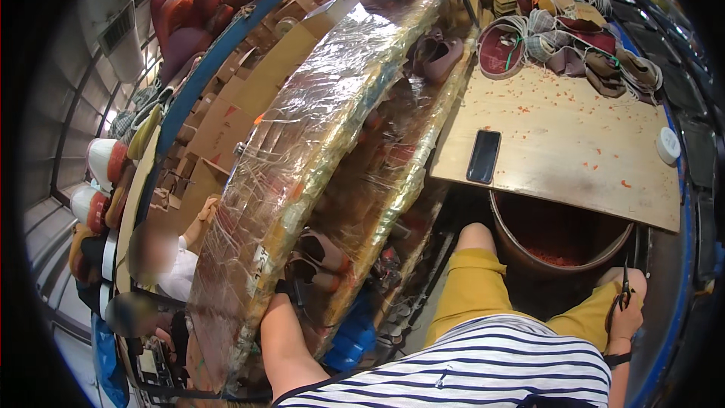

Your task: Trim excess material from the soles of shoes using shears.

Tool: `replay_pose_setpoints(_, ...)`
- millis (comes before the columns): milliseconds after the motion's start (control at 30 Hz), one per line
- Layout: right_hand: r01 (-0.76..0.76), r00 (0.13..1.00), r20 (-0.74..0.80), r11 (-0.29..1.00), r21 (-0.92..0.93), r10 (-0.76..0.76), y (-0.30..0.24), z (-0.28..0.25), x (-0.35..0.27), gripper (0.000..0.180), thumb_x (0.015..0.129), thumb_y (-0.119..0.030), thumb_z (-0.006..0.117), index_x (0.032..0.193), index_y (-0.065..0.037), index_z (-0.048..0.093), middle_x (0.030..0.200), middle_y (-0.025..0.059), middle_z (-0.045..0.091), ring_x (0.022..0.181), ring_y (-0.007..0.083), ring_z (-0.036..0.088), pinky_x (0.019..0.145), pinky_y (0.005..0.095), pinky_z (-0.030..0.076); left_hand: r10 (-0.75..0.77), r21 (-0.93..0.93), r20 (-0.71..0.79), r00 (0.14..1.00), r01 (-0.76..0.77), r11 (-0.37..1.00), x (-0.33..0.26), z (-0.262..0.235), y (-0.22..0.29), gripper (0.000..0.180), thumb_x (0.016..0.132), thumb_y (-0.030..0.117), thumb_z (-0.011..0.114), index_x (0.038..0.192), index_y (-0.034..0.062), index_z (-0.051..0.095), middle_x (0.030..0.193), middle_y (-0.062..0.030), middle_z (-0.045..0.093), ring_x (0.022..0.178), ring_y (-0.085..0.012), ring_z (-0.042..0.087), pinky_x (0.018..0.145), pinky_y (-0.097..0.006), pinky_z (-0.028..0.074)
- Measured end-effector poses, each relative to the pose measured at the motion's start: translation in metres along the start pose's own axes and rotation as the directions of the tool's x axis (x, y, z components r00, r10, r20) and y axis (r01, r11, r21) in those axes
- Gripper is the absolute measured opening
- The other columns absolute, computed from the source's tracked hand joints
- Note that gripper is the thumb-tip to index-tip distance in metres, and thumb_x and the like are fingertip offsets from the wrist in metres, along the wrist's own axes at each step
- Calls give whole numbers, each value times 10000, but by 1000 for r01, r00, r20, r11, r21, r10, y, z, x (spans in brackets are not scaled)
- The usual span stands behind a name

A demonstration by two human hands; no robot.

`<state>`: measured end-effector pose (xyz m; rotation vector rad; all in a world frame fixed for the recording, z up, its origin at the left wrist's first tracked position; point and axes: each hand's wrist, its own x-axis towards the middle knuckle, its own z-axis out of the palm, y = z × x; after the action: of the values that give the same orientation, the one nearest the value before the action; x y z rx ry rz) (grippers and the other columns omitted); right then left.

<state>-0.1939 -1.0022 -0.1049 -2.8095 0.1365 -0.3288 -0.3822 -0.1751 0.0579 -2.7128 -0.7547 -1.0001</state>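
The fingers of our right hand (624, 323) are curled round the handles of black scissors (624, 299), whose blades point away from us beside the right knee. We judge the scissors stiff and fairly light, best held by the handle loops, with the tips kept clear of the leg. We cannot tell whether any finger sits through a loop.

Our left forearm (288, 347) reaches to the wrapped shelf (302, 143), where the left hand passes out of sight; whether its fingers are spread, pressed together or pinching something, we cannot tell. Nearest to it are mauve-brown shoes (326, 249) on the level beneath the top board. We would expect them to be light, soft in the upper and firmer in the sole, so the heel or the rim of the opening should give the surest hold; a squeeze mid-side would probably dent them. The shiny film round the shelf looks slick, and we would count on little grip there.

Further out, a phone (483, 156) lies on the wooden table (551, 136), near scattered red scraps, with a round bin (625, 240) below the table's near edge.
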Motion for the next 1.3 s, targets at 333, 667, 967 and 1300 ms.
replay_pose_setpoints(333,31,999,18,1000,-6,-31,1,-4,2,250,872,-270,659,1025,-82,598,878,145,682,781,388,652,674,470,506,-657,171,380,651,648,742,23,-74,169,460,932,393,619,1165,-4,622,1162,-234,638,1086,-398,592,914,-422,467)
replay_pose_setpoints(667,81,997,-4,996,-34,-81,9,3,-2,224,878,-249,657,1000,-77,580,887,145,682,789,384,656,673,469,509,-239,-236,127,963,264,935,-1,-42,146,330,875,374,686,912,47,678,831,-181,676,795,-394,640,692,-433,505)
replay_pose_setpoints(967,69,997,-29,997,-26,-70,8,4,1,225,874,-257,663,989,-82,580,851,144,679,764,387,654,663,479,505,-195,18,-8,981,195,981,-74,-75,-22,470,984,396,468,1242,27,602,1146,-226,659,1036,-403,623,886,-432,494)
replay_pose_setpoints(1300,61,998,-9,998,1,-61,-2,-4,1,229,840,-228,688,965,-62,589,834,158,667,756,390,649,673,474,512,-498,186,94,862,477,859,-96,-132,-57,434,986,350,473,1243,22,596,1176,-232,643,1067,-395,611,917,-427,480)
